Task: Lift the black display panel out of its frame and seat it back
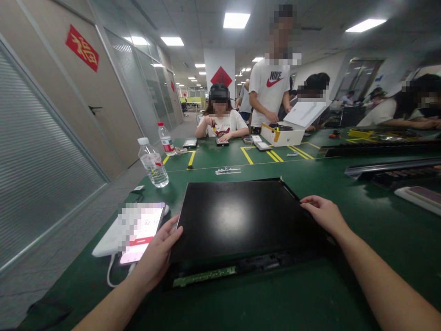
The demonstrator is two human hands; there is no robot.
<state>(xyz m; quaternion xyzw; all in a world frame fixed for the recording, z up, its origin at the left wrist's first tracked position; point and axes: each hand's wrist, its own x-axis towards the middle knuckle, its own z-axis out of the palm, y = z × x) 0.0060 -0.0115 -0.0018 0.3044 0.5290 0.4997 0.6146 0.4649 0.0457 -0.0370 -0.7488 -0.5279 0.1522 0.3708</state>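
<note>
The black panel [241,220] lies mid-bench [379,239], left hand [160,253] at 9 o'clock, right hand [322,214] at 3, fingers [174,234] clasping its edges (circuit strip [205,276] exposed at 6). A slipping grip could likely knock the phone [141,232].

Two bare forearms show, uncovered as far as the picture's edge. The left hand [156,259] comes in from about 7 o'clock and the right hand [324,215] from about 4 o'clock. The fingernails seem short and plain, though the view is soft there.
</note>
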